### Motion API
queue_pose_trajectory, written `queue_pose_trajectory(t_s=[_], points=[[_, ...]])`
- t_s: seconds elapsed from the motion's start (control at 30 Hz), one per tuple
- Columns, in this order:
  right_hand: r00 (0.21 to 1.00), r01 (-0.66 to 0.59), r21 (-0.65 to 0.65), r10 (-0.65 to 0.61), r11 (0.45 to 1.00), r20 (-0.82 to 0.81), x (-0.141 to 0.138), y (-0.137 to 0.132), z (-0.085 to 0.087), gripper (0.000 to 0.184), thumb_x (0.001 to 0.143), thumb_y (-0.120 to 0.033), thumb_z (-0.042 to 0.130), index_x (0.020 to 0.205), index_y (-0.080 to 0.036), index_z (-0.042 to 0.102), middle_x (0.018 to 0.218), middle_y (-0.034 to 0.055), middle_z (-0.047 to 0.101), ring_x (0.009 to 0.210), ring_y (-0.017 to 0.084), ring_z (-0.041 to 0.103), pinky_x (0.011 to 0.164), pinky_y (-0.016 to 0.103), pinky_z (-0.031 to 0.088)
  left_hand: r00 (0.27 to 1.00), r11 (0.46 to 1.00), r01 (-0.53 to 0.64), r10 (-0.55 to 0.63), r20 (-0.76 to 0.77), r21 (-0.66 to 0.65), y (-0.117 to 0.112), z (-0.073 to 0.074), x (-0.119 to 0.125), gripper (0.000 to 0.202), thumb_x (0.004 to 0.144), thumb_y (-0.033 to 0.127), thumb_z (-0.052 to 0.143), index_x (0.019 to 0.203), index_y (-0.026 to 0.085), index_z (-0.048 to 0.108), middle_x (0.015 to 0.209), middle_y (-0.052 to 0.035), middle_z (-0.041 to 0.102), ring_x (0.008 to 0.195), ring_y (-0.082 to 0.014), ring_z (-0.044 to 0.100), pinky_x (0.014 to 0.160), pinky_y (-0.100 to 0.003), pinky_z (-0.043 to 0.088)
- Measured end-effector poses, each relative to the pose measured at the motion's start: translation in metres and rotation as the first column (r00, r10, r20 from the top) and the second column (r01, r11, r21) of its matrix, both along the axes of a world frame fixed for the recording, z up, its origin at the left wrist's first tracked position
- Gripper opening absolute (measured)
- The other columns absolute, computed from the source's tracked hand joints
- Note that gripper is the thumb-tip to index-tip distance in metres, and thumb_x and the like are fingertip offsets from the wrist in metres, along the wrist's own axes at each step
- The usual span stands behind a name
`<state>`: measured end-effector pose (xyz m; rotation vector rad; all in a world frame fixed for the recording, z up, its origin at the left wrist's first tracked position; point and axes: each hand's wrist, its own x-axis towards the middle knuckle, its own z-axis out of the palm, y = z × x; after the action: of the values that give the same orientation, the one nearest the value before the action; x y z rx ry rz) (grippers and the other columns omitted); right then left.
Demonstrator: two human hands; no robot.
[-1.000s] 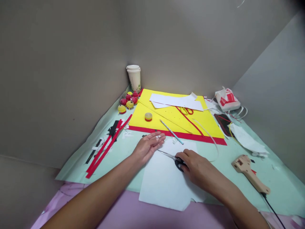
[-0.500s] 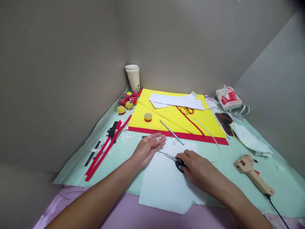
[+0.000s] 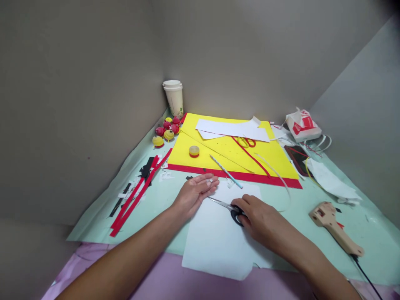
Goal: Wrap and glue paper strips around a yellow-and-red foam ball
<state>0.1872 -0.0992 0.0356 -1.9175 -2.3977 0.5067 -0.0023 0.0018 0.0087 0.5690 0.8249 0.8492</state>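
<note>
While the left hand [image 3: 194, 193] lies palm-up, fingers open, the right hand [image 3: 265, 221] grips the scissors [image 3: 221, 203].

The table [image 3: 162, 200], covered in pale green, carries a yellow board [image 3: 218, 152], a white paper [image 3: 215, 246] in front of it, red strips [image 3: 134, 200] to the left, a glue gun [image 3: 334, 227] to the right and 1 cup [image 3: 174, 98] in the corner.

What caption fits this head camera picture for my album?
Right hand on black-handled scissors, left hand palm-up with tiny white bits.
</note>
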Motion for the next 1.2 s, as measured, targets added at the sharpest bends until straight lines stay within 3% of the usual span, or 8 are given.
queue_pose_trajectory(t_s=[0.9, 1.2], points=[[1.0, 0.011, -0.051, -0.01, 0.999, 0.022, -0.002, 0.0018, 0.0025, 0.032, 0.088, -0.006, 0.047, 0.116, -0.017, 0.06, 0.102, 0.0095, 0.059, 0.094, 0.026, 0.059, 0.077, 0.037, 0.045, 1.0, 0.999, 0.027, -0.026, 0.013, -0.032, 0.0013, 0.0047, -0.0022, 0.032, 0.078, -0.007, 0.061, 0.106, 0.007, 0.065, 0.123, -0.0199, 0.067, 0.113, -0.0266, 0.066, 0.104, -0.035, 0.05], [1.0, 0.009, -0.025, -0.009, 1.0, 0.016, -0.0015, 0.001, 0.0004, 0.03, 0.088, -0.008, 0.047, 0.113, -0.018, 0.062, 0.098, 0.0089, 0.058, 0.089, 0.024, 0.06, 0.072, 0.034, 0.044, 1.0, 0.999, 0.024, -0.024, -0.001, -0.037, 0.0014, 0.0035, -0.0032, 0.028, 0.081, -0.004, 0.062, 0.107, 0.006, 0.065, 0.12, -0.0202, 0.068, 0.11, -0.0254, 0.067, 0.097, -0.031, 0.055]])
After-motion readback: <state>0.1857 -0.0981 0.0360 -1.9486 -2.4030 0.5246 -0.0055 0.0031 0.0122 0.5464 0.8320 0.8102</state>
